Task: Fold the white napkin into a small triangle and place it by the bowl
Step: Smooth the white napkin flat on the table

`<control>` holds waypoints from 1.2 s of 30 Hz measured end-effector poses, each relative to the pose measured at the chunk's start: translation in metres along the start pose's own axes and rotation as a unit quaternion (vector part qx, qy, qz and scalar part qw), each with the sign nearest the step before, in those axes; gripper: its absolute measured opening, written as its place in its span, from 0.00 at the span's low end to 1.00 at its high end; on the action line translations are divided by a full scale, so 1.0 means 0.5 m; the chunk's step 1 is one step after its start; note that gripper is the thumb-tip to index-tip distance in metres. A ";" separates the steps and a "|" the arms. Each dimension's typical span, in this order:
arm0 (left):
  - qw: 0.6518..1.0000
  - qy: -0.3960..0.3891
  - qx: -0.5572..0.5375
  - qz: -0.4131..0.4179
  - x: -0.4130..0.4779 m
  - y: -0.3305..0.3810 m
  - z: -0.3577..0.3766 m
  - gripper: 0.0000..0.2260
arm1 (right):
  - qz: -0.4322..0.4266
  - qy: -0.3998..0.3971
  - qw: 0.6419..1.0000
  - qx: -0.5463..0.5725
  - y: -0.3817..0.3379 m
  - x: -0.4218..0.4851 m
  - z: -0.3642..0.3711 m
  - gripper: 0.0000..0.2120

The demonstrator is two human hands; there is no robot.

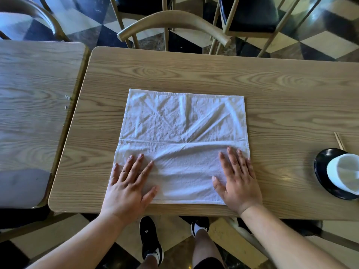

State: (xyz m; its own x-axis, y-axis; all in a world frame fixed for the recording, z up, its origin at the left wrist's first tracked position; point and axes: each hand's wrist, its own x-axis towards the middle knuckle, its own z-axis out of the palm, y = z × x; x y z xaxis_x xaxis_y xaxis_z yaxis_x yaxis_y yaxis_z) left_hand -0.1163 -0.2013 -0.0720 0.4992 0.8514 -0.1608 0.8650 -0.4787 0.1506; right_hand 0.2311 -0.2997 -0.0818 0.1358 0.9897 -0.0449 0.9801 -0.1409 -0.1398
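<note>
The white napkin (pixel 180 133) lies spread flat as a creased square in the middle of the wooden table (pixel 272 90), near its front edge. My left hand (pixel 129 183) rests palm down on the napkin's near left corner, fingers apart. My right hand (pixel 238 181) presses flat on its near right corner, fingers spread too. Neither hand grips the cloth. A white bowl (pixel 343 171) stands on a black plate (pixel 322 171) at the table's right edge, partly cut off by the frame.
Wooden chopsticks (pixel 339 140) lie just behind the black plate. A second wooden table (pixel 35 105) adjoins on the left. A wooden chair back (pixel 174 22) stands at the far side, more chairs behind it. My feet show below the table's front edge.
</note>
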 end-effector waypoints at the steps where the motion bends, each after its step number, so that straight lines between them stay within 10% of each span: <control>1: 1.000 0.000 0.000 0.000 -0.005 0.001 0.001 0.35 | 0.000 -0.001 1.000 0.000 -0.001 -0.005 0.001 0.38; 27: 1.000 -0.017 -0.013 -0.005 -0.051 0.012 -0.007 0.35 | 0.029 -0.043 0.999 0.018 -0.028 -0.061 -0.002 0.38; 36: 0.998 -0.021 -0.041 -0.038 -0.046 0.019 -0.012 0.35 | -0.213 -0.108 0.969 -0.057 0.090 -0.160 -0.067 0.42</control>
State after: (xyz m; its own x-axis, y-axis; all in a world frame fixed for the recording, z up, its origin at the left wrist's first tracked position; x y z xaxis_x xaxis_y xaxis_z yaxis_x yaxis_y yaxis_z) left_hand -0.1196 -0.2241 -0.0612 0.4348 0.8743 -0.2157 0.8945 -0.3915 0.2160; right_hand 0.2691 -0.3844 -0.0511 -0.3061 0.9274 -0.2152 0.9519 0.2954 -0.0811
